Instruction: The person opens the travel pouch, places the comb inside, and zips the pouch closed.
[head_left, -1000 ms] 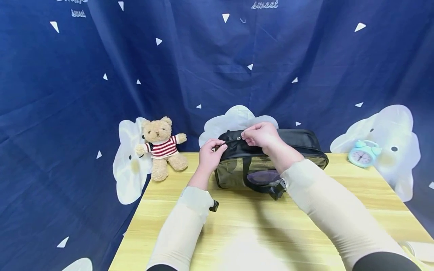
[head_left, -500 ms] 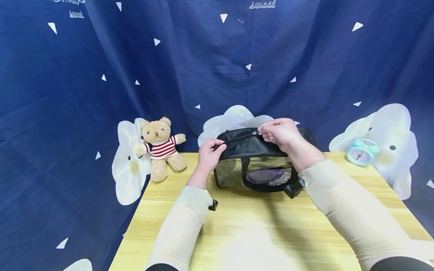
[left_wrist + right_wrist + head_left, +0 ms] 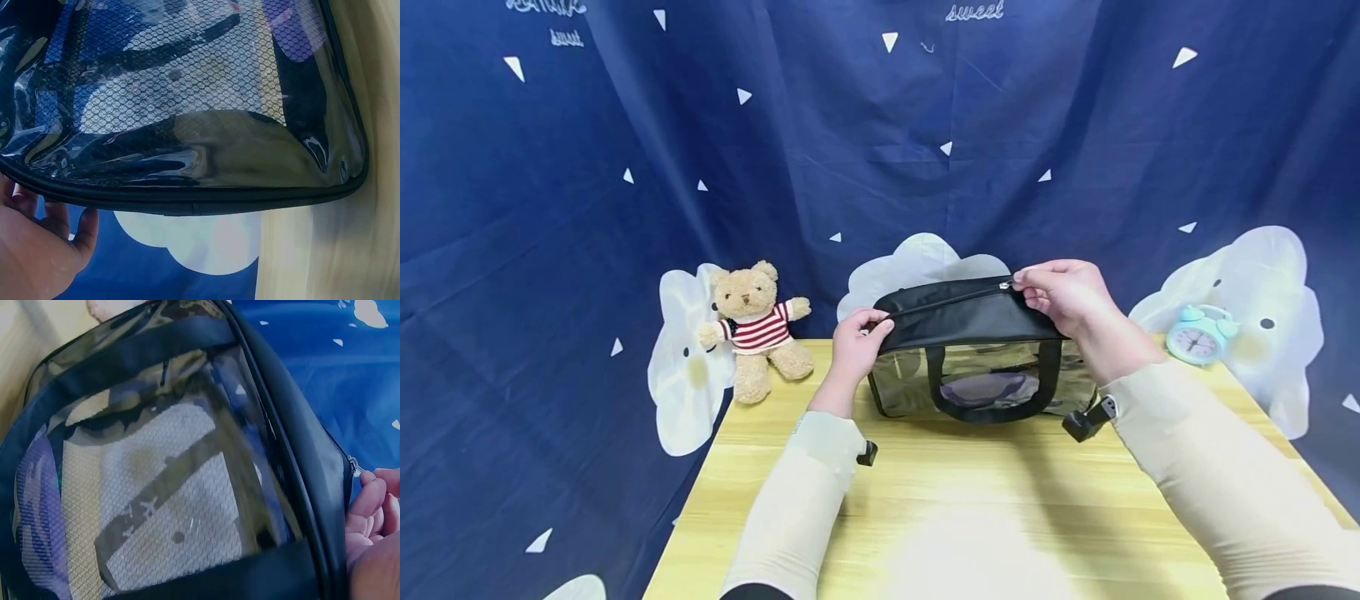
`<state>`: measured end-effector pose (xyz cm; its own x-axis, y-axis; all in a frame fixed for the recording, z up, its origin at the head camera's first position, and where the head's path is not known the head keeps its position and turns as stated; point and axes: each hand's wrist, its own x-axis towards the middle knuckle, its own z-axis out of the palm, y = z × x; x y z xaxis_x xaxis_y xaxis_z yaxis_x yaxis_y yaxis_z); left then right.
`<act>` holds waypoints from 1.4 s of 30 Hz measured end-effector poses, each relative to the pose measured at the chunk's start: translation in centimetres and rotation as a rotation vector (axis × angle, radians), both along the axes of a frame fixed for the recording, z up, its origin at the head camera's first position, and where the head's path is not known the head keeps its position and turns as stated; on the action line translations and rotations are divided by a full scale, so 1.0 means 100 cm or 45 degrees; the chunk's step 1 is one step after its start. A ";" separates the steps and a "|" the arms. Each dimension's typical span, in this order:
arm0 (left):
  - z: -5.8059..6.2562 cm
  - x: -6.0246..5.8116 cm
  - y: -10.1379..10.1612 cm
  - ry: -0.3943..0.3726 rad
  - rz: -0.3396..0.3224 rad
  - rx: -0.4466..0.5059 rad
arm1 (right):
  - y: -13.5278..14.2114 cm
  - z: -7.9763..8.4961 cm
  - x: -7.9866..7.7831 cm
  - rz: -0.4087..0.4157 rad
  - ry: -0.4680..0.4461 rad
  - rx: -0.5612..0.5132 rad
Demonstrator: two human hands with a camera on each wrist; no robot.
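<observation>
A black bag (image 3: pixel 955 327) with clear side panels stands on the table in the head view. My left hand (image 3: pixel 857 343) pinches the left end of its zipped top edge. At the right part of that zip, my right hand (image 3: pixel 1070 302) pinches the metal zipper pull (image 3: pixel 1004 285) between thumb and fingers. The right wrist view shows the zipper pull (image 3: pixel 354 465) at the fingertips. A black carry handle (image 3: pixel 992 414) hangs down the bag's front. Through the clear panel shows a purple item (image 3: pixel 40 512), its kind unclear, beside mesh. Whether the zip is closed behind the pull, I cannot tell.
A teddy bear (image 3: pixel 751 325) in a striped shirt sits at the table's back left. A light blue alarm clock (image 3: pixel 1199 335) stands at the back right. Behind the wooden table (image 3: pixel 940 483) hangs a dark blue curtain (image 3: pixel 887 150).
My right hand has drawn the zipper pull rightward along the bag's top, from near the left hand to the right part. The left hand keeps its hold at the left end.
</observation>
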<state>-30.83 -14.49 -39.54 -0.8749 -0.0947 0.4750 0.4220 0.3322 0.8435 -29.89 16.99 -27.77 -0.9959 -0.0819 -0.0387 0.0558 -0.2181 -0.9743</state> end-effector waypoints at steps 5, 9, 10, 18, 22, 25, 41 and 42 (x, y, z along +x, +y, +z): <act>-0.001 -0.001 0.000 0.004 0.019 0.008 | 0.013 0.001 0.001 -0.015 -0.006 -0.076; -0.001 0.000 0.005 0.007 0.000 0.018 | 0.021 -0.001 0.001 -0.038 -0.022 -0.134; -0.001 0.000 0.006 0.006 -0.007 0.016 | 0.024 -0.002 0.001 -0.045 -0.026 -0.150; 0.002 0.001 0.011 0.012 0.010 -0.041 | 0.044 -0.010 -0.001 -0.091 -0.065 -0.230; 0.006 0.003 0.011 -0.001 0.026 -0.062 | 0.056 -0.013 -0.002 -0.108 -0.097 -0.256; 0.008 0.004 0.012 0.001 0.000 -0.062 | 0.063 -0.017 -0.003 -0.112 -0.121 -0.286; 0.007 0.001 0.015 -0.003 0.012 -0.089 | 0.088 -0.032 -0.003 -0.176 -0.203 -0.470; 0.007 0.001 0.016 -0.003 0.014 -0.094 | 0.089 -0.033 -0.002 -0.176 -0.200 -0.475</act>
<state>-30.77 -12.93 -38.89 -0.8749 -0.0691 0.4793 0.4163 0.3985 0.8173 -30.13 25.89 -31.03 -0.9829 0.0149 -0.1837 0.1426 -0.5697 -0.8094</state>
